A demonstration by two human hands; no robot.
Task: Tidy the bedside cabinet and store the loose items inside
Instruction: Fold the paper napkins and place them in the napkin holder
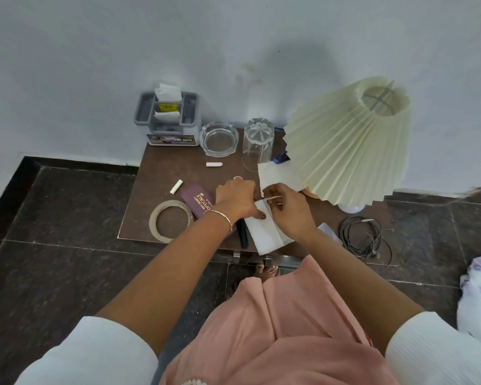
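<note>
Pale wall and dark floor tiles frame a low bedside cabinet [150, 184] seen from above, its brown top crowded.

Step in hand, as judged: folding a white sheet [267, 234] that lies at the front edge and slightly overhangs it. The right hand [290, 211] pinches a raised fold of the sheet between thumb and fingertips. The left hand [235, 198], fingers curled, appears to hold the same fold, thumb down on the paper. Nothing seems stored yet.

Next move, as judged: finish the fold, then open the cabinet front. Only its metal handles [267, 258] show below the edge.

Edges and room: a spectacle case [197, 200] and a dark pen [243, 234] lie just left of the sheet, with a tape roll [154, 220] at the front left corner. A tilted lamp shade [345, 145] overhangs the right side, touching a second sheet [278, 175]. An upturned tumbler [258, 143] and an ashtray [219, 138] stand behind the hands. Bare surface remains mainly at the left. A coiled cable [361, 237] lies near the front right.
</note>
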